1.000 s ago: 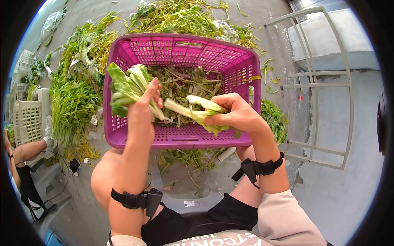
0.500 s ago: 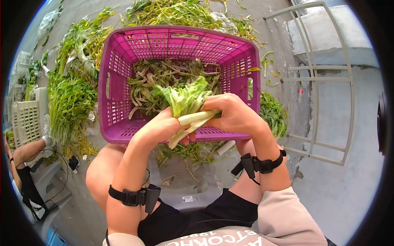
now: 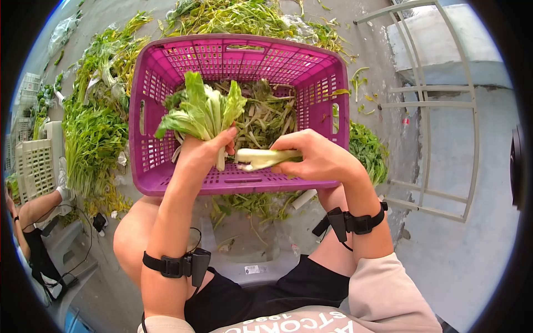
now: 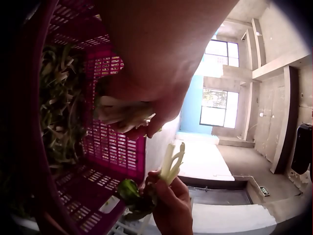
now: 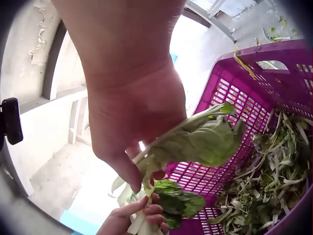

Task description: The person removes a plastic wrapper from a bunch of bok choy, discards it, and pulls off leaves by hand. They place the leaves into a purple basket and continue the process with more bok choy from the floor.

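Note:
My left hand grips a bunch of leafy greens near its pale stem ends, the leaves spreading upward over the basket. To its right, my right hand pinches some pale stalks between thumb and fingers, their cut ends pointing toward the left hand. A green leaf trails from the right hand in the right wrist view. Both hands are above the near side of a purple plastic basket. Inside it lies a layer of wilted leaf and stem trimmings.
Heaps of greens cover the floor left of the basket, and yellowing ones lie behind it. More greens sit at its right. A metal frame stands at the right. Another person's leg shows at far left.
The hands came together over the basket's near edge, with bunch and stalks crossing, then moved apart. The left hand has swung the bunch back up and left; the right hand still holds the stalks.

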The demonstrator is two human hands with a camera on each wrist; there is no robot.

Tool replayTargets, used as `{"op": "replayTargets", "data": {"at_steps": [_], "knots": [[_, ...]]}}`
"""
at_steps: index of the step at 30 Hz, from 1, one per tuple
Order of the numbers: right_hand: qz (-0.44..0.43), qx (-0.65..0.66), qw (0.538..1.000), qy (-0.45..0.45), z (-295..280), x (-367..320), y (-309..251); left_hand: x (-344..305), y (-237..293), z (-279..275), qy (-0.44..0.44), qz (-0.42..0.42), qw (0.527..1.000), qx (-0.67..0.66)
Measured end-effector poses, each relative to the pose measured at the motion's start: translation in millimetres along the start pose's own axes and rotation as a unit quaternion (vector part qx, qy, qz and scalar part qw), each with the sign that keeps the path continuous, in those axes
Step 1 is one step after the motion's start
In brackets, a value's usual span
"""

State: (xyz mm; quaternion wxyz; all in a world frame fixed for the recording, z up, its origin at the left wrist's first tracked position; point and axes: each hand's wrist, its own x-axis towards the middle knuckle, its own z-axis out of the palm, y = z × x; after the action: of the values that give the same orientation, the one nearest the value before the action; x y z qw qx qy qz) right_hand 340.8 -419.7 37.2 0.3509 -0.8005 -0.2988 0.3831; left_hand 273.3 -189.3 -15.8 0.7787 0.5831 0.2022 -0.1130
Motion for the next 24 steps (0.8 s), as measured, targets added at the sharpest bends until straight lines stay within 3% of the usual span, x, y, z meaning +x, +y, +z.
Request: {"op": "replayTargets", "data": {"at_steps": [1,3,4,5,7,9,10,11,13,15,17,19,21,24], "knots": [[0.002,0.004,1.0,-0.001,3.3,-0.2,0.0,-1.9,5.5,0.9,0.0,-0.005,1.0,0.001],[-0.001,-0.087,0.995,-0.049,10.5,2.7,-0.5,-7.4,14.9,5.5,0.005,-0.022,0.986,0.164],[0.029,-0.112,0.99,-0.082,11.9,5.7,-4.6,-8.9,11.1,7.9,-0.01,0.064,0.978,0.196],[0.021,-0.105,0.991,-0.085,15.2,7.0,-3.5,-9.7,7.6,10.0,-0.043,0.088,0.977,0.191],[-0.023,-0.095,0.992,-0.077,17.1,9.0,-2.6,-10.3,-0.2,11.9,-0.116,0.066,0.969,0.206],[0.011,-0.085,0.992,-0.094,15.9,9.1,-11.3,-11.1,-0.5,16.7,-0.131,0.039,0.969,0.207],[-0.032,-0.081,0.994,-0.066,16.9,8.7,-7.7,-11.3,-0.9,19.8,-0.156,0.011,0.966,0.207],[-0.071,-0.075,0.994,-0.036,17.4,5.6,-4.8,-12.7,0.6,21.1,-0.158,0.011,0.966,0.203],[-0.057,-0.073,0.995,-0.027,15.8,1.7,-4.1,-14.3,8.5,21.8,-0.178,-0.081,0.978,0.073],[-0.05,-0.072,0.996,-0.016,13.2,0.7,-4.5,-13.2,4.4,22.0,-0.173,-0.07,0.979,0.085],[-0.062,-0.029,0.996,0.049,9.6,-2.2,-7.2,-14.7,0.8,23.3,-0.197,-0.041,0.978,0.061],[-0.06,-0.035,0.996,0.062,7.0,-4.5,-8.2,-15.5,0.4,27.2,-0.227,-0.051,0.97,0.073],[-0.102,-0.083,0.99,0.054,7.8,-6.2,-4.8,-17.4,-3.4,31.3,-0.244,-0.127,0.961,0.037],[-0.147,-0.159,0.974,0.073,9.4,-6.3,-6.5,-16.6,-9.2,31.5,-0.265,-0.126,0.956,-0.01]]}}
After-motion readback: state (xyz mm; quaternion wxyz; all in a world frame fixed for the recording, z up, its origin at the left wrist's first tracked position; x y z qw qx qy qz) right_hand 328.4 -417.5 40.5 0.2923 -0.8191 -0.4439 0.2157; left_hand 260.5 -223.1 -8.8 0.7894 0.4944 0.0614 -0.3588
